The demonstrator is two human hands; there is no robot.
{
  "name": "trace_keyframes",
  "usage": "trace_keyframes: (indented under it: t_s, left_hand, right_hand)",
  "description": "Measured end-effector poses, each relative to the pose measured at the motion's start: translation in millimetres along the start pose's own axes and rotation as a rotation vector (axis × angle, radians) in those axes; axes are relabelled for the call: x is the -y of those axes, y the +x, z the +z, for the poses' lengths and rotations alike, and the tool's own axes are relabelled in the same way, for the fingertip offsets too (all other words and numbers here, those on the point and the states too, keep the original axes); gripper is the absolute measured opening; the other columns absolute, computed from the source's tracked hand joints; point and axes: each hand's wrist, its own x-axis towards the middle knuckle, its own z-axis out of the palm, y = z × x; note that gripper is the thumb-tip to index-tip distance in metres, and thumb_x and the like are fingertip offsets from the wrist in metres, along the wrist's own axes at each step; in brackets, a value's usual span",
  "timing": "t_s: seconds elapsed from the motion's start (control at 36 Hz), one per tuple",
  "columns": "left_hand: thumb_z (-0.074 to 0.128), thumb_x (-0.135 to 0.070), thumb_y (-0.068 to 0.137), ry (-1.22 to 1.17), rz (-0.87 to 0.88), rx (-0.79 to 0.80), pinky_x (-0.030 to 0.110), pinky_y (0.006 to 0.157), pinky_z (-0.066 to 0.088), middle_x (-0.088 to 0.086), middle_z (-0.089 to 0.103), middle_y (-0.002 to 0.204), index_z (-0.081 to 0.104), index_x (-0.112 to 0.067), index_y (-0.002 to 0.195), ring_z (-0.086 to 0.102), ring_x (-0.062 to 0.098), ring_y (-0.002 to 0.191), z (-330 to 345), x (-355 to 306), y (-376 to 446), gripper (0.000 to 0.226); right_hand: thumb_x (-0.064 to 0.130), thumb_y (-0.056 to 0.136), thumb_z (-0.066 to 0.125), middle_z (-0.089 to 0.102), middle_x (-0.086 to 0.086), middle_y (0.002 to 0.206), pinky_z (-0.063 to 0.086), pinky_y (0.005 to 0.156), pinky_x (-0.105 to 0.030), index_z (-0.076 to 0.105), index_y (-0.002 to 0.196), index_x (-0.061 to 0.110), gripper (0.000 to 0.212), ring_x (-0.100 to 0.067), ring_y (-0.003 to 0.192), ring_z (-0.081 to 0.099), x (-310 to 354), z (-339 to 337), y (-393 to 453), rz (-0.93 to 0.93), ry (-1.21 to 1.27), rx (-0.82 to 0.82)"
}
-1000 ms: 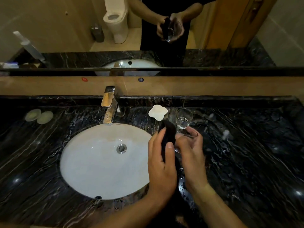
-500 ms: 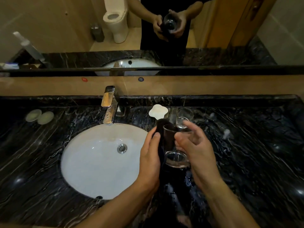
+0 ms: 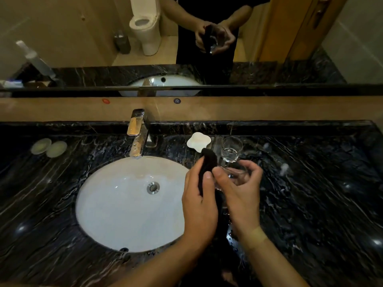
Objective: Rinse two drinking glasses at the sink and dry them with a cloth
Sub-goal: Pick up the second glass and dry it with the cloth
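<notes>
Two hands work over the right rim of the basin. Left hand (image 3: pixel 200 200): fingers curled round a black cloth (image 3: pixel 207 169), thumb pressing it from the near side; the cloth's upper end stands above the knuckles, its lower part hangs down between the wrists. Right hand (image 3: pixel 240 193): fingers wrapped round a clear drinking glass (image 3: pixel 234 172), held tilted just right of the cloth and touching it. Both hands are raised off the desk (image 3: pixel 310 204), black marble with white veining, wet in spots below the right wrist.

White oval sink (image 3: pixel 124 204), left of the hands, sunk under the desk edge; drain (image 3: pixel 153 187) at centre.

Second drinking glass (image 3: pixel 230 149), upright on the desk just behind the held one, apart from it. White flower-shaped dish (image 3: pixel 198 140) just left of it, partly behind the cloth tip. Chrome tap (image 3: pixel 137 134) at the sink's far rim. A pair of pale round lids (image 3: pixel 49 146), far left, touching each other. Open desk surface runs wide to the right of the hands.

Mirror (image 3: pixel 83 38) along the back ledge.
</notes>
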Motion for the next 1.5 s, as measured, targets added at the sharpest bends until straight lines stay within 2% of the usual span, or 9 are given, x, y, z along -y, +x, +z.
trace_keyframes:
  t_s: [0.19, 0.33, 0.5, 0.75, 0.92, 1.08, 1.25, 1.39, 1.5]
  left_hand:
    - [0.047, -0.029, 0.104, -0.121, -0.151, 0.068, 0.021, 0.098, 0.048, -0.016, 0.064, 0.126, 0.054, -0.043, 0.127, 0.059, -0.002, 0.116, -7.6, 0.9, 17.3, 0.028]
    - [0.044, -0.031, 0.104, -0.061, -0.118, 0.039, 0.006, 0.094, 0.042, -0.023, 0.058, 0.131, 0.049, -0.046, 0.13, 0.052, -0.011, 0.118, -5.1, 2.9, 16.6, 0.031]
    - [0.04, -0.04, 0.101, 0.111, 0.024, 0.026, -0.001, 0.091, 0.033, -0.035, 0.043, 0.131, 0.036, -0.058, 0.128, 0.041, -0.019, 0.122, -2.1, 3.8, 11.0, 0.033]
    - [0.041, -0.045, 0.1, 0.064, 0.012, 0.002, 0.01, 0.096, 0.042, -0.031, 0.05, 0.133, 0.036, -0.076, 0.117, 0.048, -0.012, 0.123, 2.3, -1.2, -2.3, 0.035]
    - [0.046, -0.038, 0.102, -0.234, -0.267, 0.046, 0.031, 0.096, 0.052, -0.012, 0.069, 0.118, 0.056, -0.045, 0.126, 0.064, 0.003, 0.109, 0.2, -5.1, 12.5, 0.027]
    - [0.044, -0.038, 0.102, -0.159, -0.203, 0.027, 0.006, 0.086, 0.043, -0.03, 0.058, 0.119, 0.047, -0.057, 0.116, 0.053, -0.017, 0.11, 1.5, -6.5, 16.7, 0.024]
    - [0.04, -0.038, 0.102, 0.04, -0.033, -0.008, -0.003, 0.091, 0.033, -0.034, 0.043, 0.131, 0.032, -0.059, 0.126, 0.04, -0.023, 0.12, 8.6, -0.9, 1.2, 0.033]
    - [0.041, -0.036, 0.101, 0.105, 0.125, -0.011, 0.003, 0.094, 0.036, -0.023, 0.046, 0.135, 0.038, -0.053, 0.131, 0.045, -0.01, 0.125, 7.8, -1.8, -5.4, 0.034]
    - [0.044, -0.042, 0.096, 0.02, 0.034, 0.033, 0.012, 0.097, 0.041, -0.029, 0.054, 0.129, 0.046, -0.066, 0.118, 0.05, -0.01, 0.121, 0.8, -4.0, 3.6, 0.033]
  right_hand:
    - [0.047, 0.059, 0.089, 0.075, -0.004, 0.107, 0.051, 0.099, -0.058, 0.058, 0.118, 0.018, 0.073, -0.023, 0.103, 0.072, 0.4, -14.3, 7.6, 0.159, 0.162, 0.14]
    - [0.066, 0.063, 0.079, 0.069, 0.009, 0.123, 0.047, 0.107, -0.043, 0.065, 0.125, 0.035, 0.071, -0.008, 0.116, 0.064, 2.3, -7.5, 2.9, 0.181, 0.115, 0.185]
    - [0.056, 0.074, 0.064, 0.07, 0.013, 0.111, 0.051, 0.093, -0.025, 0.037, 0.14, 0.037, 0.074, -0.001, 0.104, 0.067, 3.4, -1.9, -1.3, 0.096, -0.03, 0.114]
    - [0.035, 0.067, 0.089, 0.075, -0.003, 0.102, 0.055, 0.096, -0.05, 0.052, 0.121, 0.015, 0.068, -0.022, 0.101, 0.071, 5.6, -4.3, 3.7, 0.163, 0.113, 0.133]
    - [0.043, 0.055, 0.091, 0.074, -0.005, 0.112, 0.056, 0.088, -0.033, 0.067, 0.118, 0.016, 0.073, -0.019, 0.102, 0.071, 13.3, -21.2, 18.3, 0.208, 0.169, 0.279]
    - [0.055, 0.063, 0.081, 0.075, -0.002, 0.112, 0.049, 0.101, -0.038, 0.052, 0.129, 0.02, 0.08, -0.018, 0.107, 0.07, 12.5, -15.0, 18.0, 0.13, 0.06, 0.145]
    - [0.082, 0.071, 0.046, 0.051, 0.012, 0.133, 0.046, 0.094, -0.023, 0.051, 0.126, 0.036, 0.071, 0.005, 0.111, 0.055, 3.7, 3.2, -0.3, 0.108, -0.104, 0.101]
    - [0.06, 0.064, 0.074, 0.068, 0.004, 0.111, 0.054, 0.085, -0.027, 0.051, 0.124, 0.027, 0.072, -0.005, 0.097, 0.069, 0.2, 0.9, 1.6, 0.06, -0.031, 0.071]
    - [0.052, 0.062, 0.087, 0.073, -0.001, 0.102, 0.056, 0.075, -0.033, 0.053, 0.121, 0.021, 0.075, -0.012, 0.09, 0.073, 1.6, -6.1, 5.9, 0.076, 0.037, 0.072]
